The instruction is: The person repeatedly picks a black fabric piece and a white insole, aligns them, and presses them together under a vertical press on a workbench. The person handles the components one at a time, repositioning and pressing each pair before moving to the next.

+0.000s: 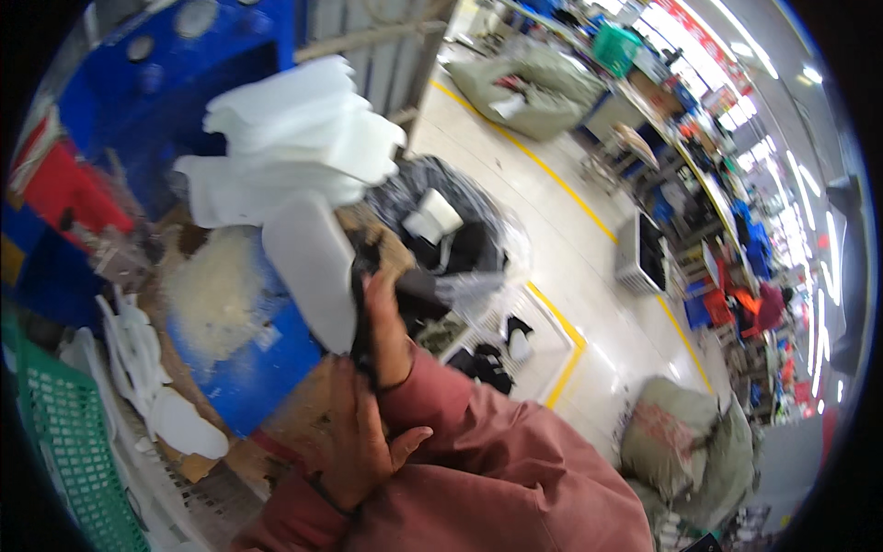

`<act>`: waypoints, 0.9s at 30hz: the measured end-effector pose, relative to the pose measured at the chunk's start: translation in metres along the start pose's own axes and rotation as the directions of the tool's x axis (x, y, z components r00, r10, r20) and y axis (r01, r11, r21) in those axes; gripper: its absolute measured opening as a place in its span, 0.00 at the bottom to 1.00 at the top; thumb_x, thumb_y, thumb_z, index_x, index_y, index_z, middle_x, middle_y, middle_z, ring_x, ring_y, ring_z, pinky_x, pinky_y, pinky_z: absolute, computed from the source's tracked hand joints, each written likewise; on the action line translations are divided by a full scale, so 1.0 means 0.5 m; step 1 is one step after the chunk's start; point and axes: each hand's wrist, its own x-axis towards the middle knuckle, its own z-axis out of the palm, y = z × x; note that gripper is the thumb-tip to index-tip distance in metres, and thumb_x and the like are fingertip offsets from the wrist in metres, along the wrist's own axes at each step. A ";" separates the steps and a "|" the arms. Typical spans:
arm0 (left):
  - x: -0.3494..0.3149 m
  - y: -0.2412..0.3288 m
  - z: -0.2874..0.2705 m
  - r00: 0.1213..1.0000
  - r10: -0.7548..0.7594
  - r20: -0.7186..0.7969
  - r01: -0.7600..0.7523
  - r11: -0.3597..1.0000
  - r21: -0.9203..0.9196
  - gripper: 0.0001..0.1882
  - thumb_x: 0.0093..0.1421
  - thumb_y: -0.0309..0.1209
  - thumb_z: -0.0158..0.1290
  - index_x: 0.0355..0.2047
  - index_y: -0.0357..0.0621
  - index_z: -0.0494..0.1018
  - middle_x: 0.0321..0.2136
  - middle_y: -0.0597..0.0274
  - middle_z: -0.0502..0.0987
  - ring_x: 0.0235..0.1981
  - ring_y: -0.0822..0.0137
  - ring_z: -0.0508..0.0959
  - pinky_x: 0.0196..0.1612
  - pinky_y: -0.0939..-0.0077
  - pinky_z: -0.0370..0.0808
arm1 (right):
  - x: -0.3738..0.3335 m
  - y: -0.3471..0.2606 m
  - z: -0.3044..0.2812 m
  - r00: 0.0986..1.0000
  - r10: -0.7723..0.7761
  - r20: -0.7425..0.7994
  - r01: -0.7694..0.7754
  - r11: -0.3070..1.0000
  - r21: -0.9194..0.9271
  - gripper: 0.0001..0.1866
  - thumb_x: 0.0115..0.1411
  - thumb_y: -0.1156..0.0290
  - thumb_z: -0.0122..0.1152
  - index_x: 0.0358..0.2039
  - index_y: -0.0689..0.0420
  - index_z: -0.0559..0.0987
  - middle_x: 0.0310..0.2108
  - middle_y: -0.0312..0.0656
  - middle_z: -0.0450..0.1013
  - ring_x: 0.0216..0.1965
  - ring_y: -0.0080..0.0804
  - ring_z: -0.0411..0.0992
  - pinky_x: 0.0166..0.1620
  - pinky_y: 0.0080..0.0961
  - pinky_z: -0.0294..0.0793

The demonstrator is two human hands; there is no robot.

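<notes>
A flat white sole-shaped piece (310, 269) stands tilted in front of me. Dark soft-looking material (361, 317) runs along its right edge. My right hand (390, 329) is closed at that edge, its fingers partly hidden by the dark material, and appears to grip the piece. Just below it, my left hand (363, 440) has its fingers stretched out and its thumb apart. Its fingertips reach the lower end of the white piece; whether they press on it I cannot tell. Behind lies a stack of similar white pieces (299, 129).
Pale powder (216, 293) covers part of a blue surface (241, 382). More white pieces (189, 425) lie left, near a green basket (74, 442). A black-lined bin (492, 216) and white crate (552, 361) stand right. Sacks (667, 432) sit on the floor.
</notes>
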 end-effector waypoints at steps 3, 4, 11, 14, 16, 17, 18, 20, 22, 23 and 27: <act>-0.015 -0.009 0.026 0.942 0.127 0.310 -0.033 0.956 -0.292 0.36 0.68 0.45 0.58 0.66 0.30 0.64 0.66 0.32 0.65 0.65 0.32 0.69 0.67 0.41 0.66 | -0.043 -0.139 -0.077 0.966 -0.216 -0.142 0.205 0.975 -0.086 0.41 0.76 0.39 0.37 0.73 0.62 0.60 0.67 0.48 0.65 0.64 0.39 0.67 0.66 0.35 0.66; -0.017 -0.015 0.025 0.957 0.157 0.242 -0.092 0.961 -0.260 0.33 0.68 0.41 0.57 0.66 0.31 0.65 0.66 0.33 0.66 0.64 0.33 0.69 0.67 0.42 0.67 | -0.062 -0.183 -0.105 0.943 -0.267 -0.200 0.247 0.961 -0.121 0.40 0.76 0.39 0.38 0.72 0.62 0.61 0.67 0.49 0.66 0.63 0.39 0.69 0.65 0.35 0.68; -0.029 -0.074 -0.006 0.895 -0.399 0.200 0.445 0.764 -0.467 0.18 0.70 0.24 0.52 0.59 0.34 0.74 0.62 0.45 0.74 0.63 0.50 0.75 0.62 0.57 0.74 | -0.338 -0.272 -0.481 0.662 -0.271 -0.699 0.193 0.963 -0.191 0.39 0.73 0.39 0.47 0.67 0.63 0.69 0.61 0.50 0.73 0.58 0.43 0.74 0.61 0.40 0.73; -0.048 -0.087 0.000 0.834 -0.467 0.295 0.550 0.656 -0.517 0.17 0.71 0.24 0.51 0.59 0.34 0.74 0.59 0.47 0.77 0.61 0.55 0.77 0.61 0.61 0.75 | -0.429 -0.144 -0.682 0.322 -0.533 -0.782 -0.402 0.671 -0.623 0.29 0.73 0.47 0.54 0.58 0.61 0.77 0.50 0.46 0.77 0.51 0.34 0.74 0.57 0.32 0.72; -0.052 -0.089 0.004 0.803 -0.504 0.318 0.593 0.631 -0.500 0.17 0.71 0.24 0.52 0.59 0.34 0.74 0.58 0.48 0.78 0.59 0.56 0.78 0.60 0.64 0.76 | -0.474 -0.085 -0.715 0.526 -0.314 -0.790 -0.803 0.123 -0.583 0.26 0.74 0.56 0.56 0.60 0.66 0.76 0.57 0.46 0.78 0.54 0.35 0.77 0.59 0.27 0.73; -0.051 -0.087 0.005 0.817 -0.481 0.317 0.576 0.683 -0.449 0.19 0.71 0.24 0.52 0.61 0.36 0.73 0.60 0.50 0.77 0.58 0.60 0.79 0.58 0.65 0.77 | -0.458 -0.057 -0.709 0.569 -0.303 -0.764 -0.691 0.327 -0.644 0.23 0.73 0.61 0.57 0.59 0.65 0.77 0.57 0.46 0.78 0.56 0.36 0.76 0.61 0.29 0.72; -0.049 -0.083 0.003 0.830 -0.453 0.325 0.555 0.727 -0.404 0.21 0.72 0.24 0.52 0.64 0.38 0.71 0.61 0.53 0.76 0.57 0.64 0.79 0.57 0.66 0.78 | -0.438 -0.047 -0.677 0.482 -0.235 -0.844 -0.676 0.514 -0.528 0.20 0.72 0.65 0.58 0.58 0.65 0.78 0.58 0.46 0.78 0.58 0.36 0.75 0.62 0.31 0.71; -0.031 -0.074 0.009 0.817 -0.461 0.346 0.567 0.749 -0.343 0.19 0.70 0.24 0.54 0.61 0.41 0.75 0.59 0.54 0.78 0.55 0.64 0.81 0.53 0.66 0.80 | -0.335 -0.053 -0.585 0.727 -0.269 -0.631 -0.380 0.608 -0.697 0.19 0.69 0.74 0.59 0.59 0.62 0.78 0.55 0.47 0.79 0.59 0.39 0.75 0.63 0.31 0.71; -0.018 -0.067 0.011 0.843 -0.427 0.326 0.524 0.790 -0.318 0.18 0.69 0.26 0.56 0.59 0.39 0.75 0.57 0.50 0.78 0.55 0.55 0.81 0.54 0.65 0.79 | -0.209 -0.080 -0.473 0.926 -0.253 -0.280 -0.193 0.320 -0.927 0.21 0.67 0.76 0.62 0.60 0.63 0.77 0.58 0.49 0.77 0.65 0.39 0.71 0.66 0.33 0.68; -0.014 -0.066 0.011 0.860 -0.398 0.319 0.493 0.808 -0.321 0.18 0.69 0.27 0.57 0.57 0.38 0.76 0.56 0.49 0.79 0.54 0.50 0.81 0.55 0.64 0.79 | -0.142 -0.072 -0.415 0.971 -0.203 -0.128 -0.074 0.255 -0.964 0.23 0.65 0.76 0.63 0.61 0.59 0.77 0.60 0.49 0.75 0.66 0.43 0.70 0.67 0.37 0.67; -0.033 -0.069 -0.012 0.878 -0.367 0.308 0.447 0.860 -0.247 0.19 0.68 0.30 0.58 0.57 0.38 0.76 0.55 0.48 0.79 0.53 0.47 0.81 0.54 0.61 0.79 | 0.045 -0.010 -0.282 0.883 0.109 0.456 0.461 -0.382 -0.801 0.28 0.56 0.76 0.63 0.59 0.49 0.79 0.66 0.47 0.68 0.68 0.52 0.65 0.72 0.50 0.60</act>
